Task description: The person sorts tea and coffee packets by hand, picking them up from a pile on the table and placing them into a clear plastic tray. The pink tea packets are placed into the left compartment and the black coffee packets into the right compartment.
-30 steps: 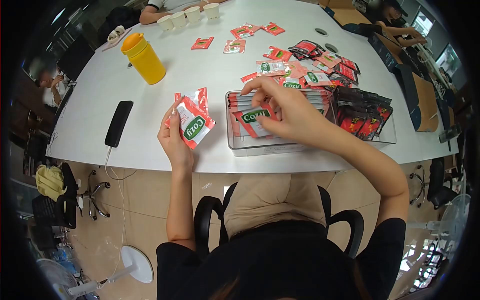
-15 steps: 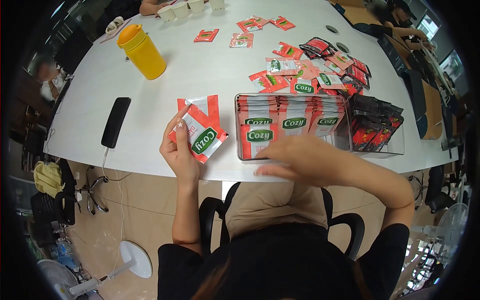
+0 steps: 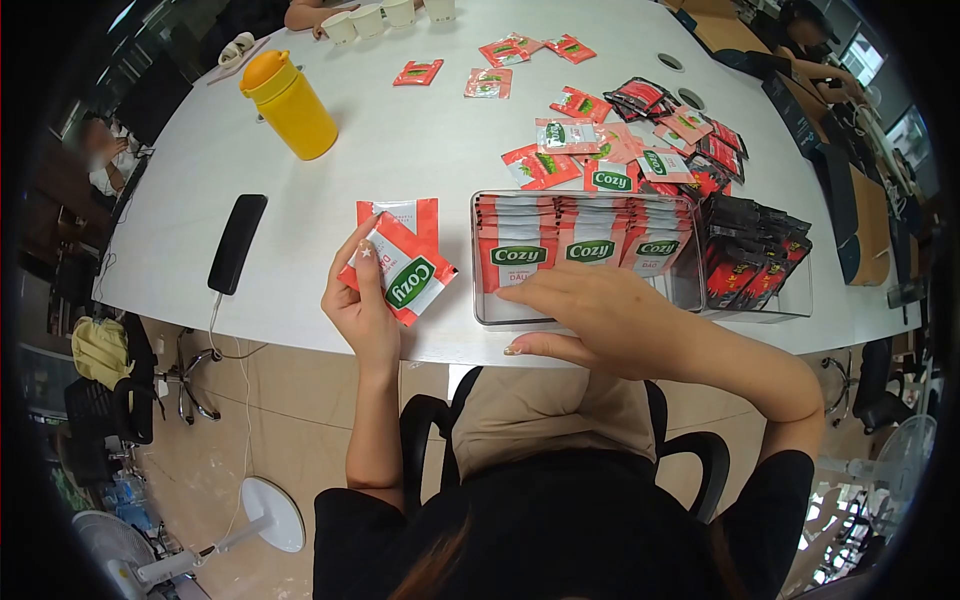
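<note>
Red-and-white sachets [image 3: 415, 272] gripped in the left hand [image 3: 362, 312], above the white counter [image 3: 300, 215].
The left fingers pinch them just beside a clear box [image 3: 477, 270] of upright Cozy packets [image 3: 590, 250]; the right hand [image 3: 610, 318] reaches over its near edge, thumb and fingers parted, fingertips at the leftmost front packet.

Packets [image 3: 590, 250] fill 3 rows in the box [image 3: 590, 322].
</note>
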`<state>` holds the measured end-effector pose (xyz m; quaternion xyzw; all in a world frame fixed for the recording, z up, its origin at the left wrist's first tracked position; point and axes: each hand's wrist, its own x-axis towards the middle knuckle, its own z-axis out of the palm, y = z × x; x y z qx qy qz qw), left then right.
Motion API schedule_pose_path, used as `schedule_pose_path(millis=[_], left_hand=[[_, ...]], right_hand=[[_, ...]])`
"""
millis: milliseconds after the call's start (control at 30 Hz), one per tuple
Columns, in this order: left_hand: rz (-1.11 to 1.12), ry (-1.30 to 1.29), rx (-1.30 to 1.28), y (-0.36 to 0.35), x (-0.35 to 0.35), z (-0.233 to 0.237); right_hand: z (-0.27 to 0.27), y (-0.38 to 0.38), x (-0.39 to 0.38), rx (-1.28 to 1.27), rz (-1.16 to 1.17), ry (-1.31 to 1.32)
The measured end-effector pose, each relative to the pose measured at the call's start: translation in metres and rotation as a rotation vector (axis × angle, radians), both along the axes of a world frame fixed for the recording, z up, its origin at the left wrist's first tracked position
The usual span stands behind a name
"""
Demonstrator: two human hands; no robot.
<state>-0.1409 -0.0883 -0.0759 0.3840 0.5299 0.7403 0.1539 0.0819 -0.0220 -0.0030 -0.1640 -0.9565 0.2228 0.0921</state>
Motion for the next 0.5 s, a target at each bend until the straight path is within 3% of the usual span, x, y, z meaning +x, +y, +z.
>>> schedule_pose_path(millis=[200, 300, 433, 500], left_hand=[[0.207, 0.004, 0.270, -0.007, 0.015, 0.007], [0.175, 0.212, 0.302, -0.023, 0.030, 0.007], [-0.076, 0.462, 0.291, -0.032, 0.055, 0.017], [-0.166, 0.380, 0.281, -0.032, 0.059, 0.018]], right_hand=[[0.012, -0.009, 0.005, -0.024, -0.060, 0.223], [0.021, -0.017, 0.005, -0.092, -0.097, 0.357], [0.019, -0.018, 0.011, -0.081, -0.116, 0.396], [0.019, -0.016, 0.018, -0.157, -0.144, 0.432]])
